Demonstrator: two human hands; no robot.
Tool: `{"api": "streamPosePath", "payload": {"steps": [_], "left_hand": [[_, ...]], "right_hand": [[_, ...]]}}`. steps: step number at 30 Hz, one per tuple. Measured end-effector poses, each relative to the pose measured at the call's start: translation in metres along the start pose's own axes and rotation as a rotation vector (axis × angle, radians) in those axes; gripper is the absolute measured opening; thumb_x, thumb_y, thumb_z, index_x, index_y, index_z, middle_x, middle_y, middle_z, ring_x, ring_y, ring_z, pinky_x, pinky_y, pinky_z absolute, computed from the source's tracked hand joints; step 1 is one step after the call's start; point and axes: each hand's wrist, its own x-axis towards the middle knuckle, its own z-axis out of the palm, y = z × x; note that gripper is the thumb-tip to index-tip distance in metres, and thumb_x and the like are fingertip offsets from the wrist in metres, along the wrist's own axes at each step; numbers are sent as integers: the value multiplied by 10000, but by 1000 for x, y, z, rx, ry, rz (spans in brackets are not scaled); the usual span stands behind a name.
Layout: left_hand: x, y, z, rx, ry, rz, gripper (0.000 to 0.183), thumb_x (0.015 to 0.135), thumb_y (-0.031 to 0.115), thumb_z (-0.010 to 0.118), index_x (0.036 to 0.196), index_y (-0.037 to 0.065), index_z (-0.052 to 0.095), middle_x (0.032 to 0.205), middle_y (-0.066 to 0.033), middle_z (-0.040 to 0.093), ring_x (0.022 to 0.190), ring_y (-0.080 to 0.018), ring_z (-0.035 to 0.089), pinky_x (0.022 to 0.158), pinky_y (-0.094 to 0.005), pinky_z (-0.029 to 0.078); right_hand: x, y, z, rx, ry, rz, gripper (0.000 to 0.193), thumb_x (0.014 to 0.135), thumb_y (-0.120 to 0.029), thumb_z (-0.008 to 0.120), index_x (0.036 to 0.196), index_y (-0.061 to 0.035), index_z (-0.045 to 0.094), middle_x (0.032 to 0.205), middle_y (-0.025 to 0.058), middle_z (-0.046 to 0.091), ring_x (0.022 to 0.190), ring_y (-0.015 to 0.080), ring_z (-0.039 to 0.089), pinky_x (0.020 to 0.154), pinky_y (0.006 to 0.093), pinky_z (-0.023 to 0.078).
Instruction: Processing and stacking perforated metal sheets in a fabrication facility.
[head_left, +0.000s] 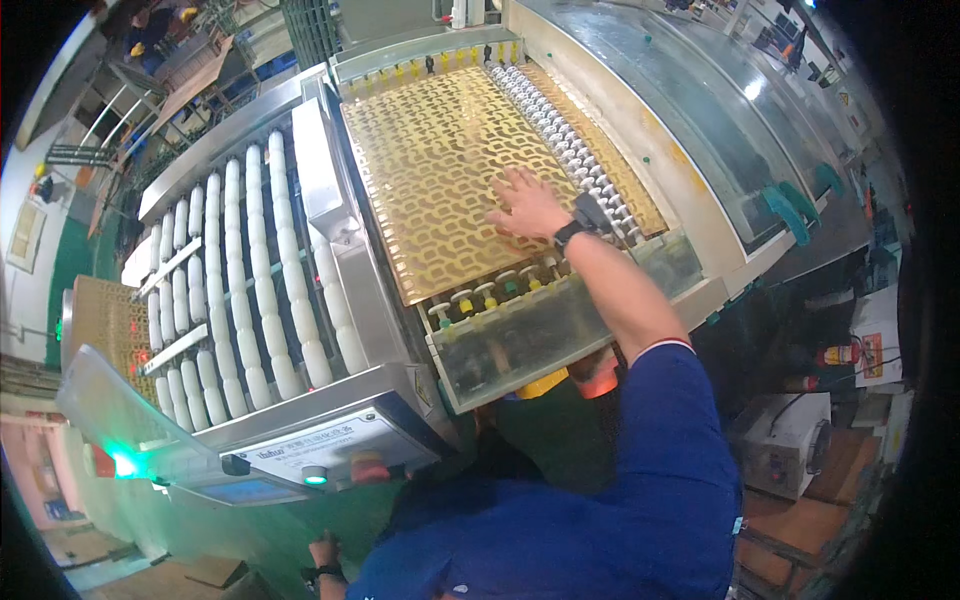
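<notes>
Sheet (440, 170) in trough (540, 335); right hand (528, 205) seemingly touching

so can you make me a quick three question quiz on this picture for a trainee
1. Which hand is at the gold patterned panel, and how are its fingers held?
2. True or false: the left hand lies on the panel.
3. The long rollers left of the panel are: a) blue b) white c) red

Key:
1. The right hand, fingers spread.
2. False; the left hand is low in the view, well apart from the panel.
3. b
</notes>
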Motion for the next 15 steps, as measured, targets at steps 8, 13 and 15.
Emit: {"api": "streamPosePath", "payload": {"steps": [8, 13, 15], "left_hand": [[-32, 7, 79, -144, -3, 265, 295, 944, 264, 556, 757, 49, 631, 631, -60, 625, 537, -180, 586, 477, -329, 435], [-60, -19, 72, 4, -145, 175, 225, 934, 224, 609, 883, 6, 634, 743, -96, 675, 611, -221, 629, 541, -358, 484], [-72, -24, 74, 36, -203, 257, 229, 944, 228, 606, 895, 7, 640, 747, -94, 677, 596, -218, 626, 534, -352, 483]], "right_hand": [[-75, 54, -19, -139, -197, 198, 860, 892, -722, 457, 1576, -236, 270, 1654, 105, 178, 1521, 349, 144, 1194, 618, 160], [-77, 52, -12, -134, -194, 202, 822, 907, -702, 444, 1579, -264, 261, 1656, 94, 175, 1525, 340, 125, 1204, 605, 152], [-78, 58, -12, -127, -194, 201, 795, 921, -681, 436, 1579, -269, 264, 1656, 84, 179, 1525, 339, 126, 1207, 602, 149]]}}
